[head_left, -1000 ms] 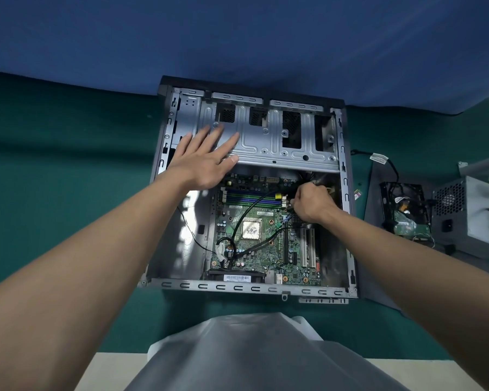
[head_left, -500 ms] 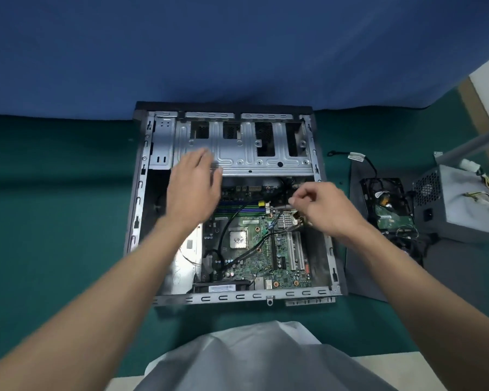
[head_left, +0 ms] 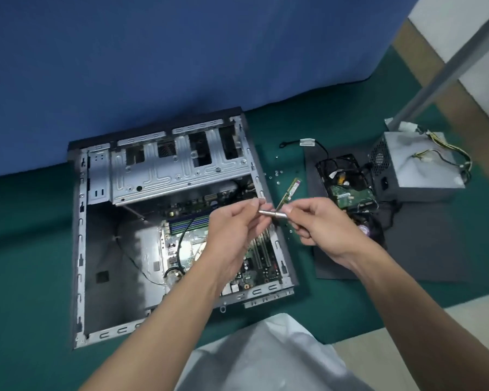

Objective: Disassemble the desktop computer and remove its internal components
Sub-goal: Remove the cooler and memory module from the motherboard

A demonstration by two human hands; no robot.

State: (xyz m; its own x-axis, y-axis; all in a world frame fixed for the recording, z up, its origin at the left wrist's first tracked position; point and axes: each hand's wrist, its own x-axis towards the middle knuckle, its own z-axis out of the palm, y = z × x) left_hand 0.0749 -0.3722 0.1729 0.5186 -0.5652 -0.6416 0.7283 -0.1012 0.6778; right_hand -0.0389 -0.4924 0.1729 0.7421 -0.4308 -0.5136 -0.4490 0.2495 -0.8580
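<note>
The computer case [head_left: 79, 249] lies on its side on the green counter [head_left: 26, 249], open to the top, with the main board [head_left: 261, 259] still fixed to its floor and a black cable [head_left: 185, 235] running across that board. Above it both hands meet on a short silver metal tool [head_left: 274, 214]. The left hand [head_left: 232, 230] pinches one end between thumb and fingertips. The right hand [head_left: 322, 230] is curled round the other end, and what kind of handle it hides I cannot tell. To the right a power supply [head_left: 424, 165] and a hard drive [head_left: 347, 190] sit on a dark panel [head_left: 421, 263]. A memory stick [head_left: 291, 189] and a few loose screws [head_left: 277, 173] lie just beside the case. The board looks like the next part due out. It is probably light and stiff but easily damaged, so it is best held by its bare edges, never by the slots or chips, and only once its screws and the cable are free. The case's sheet-metal rims may be sharp.
</note>
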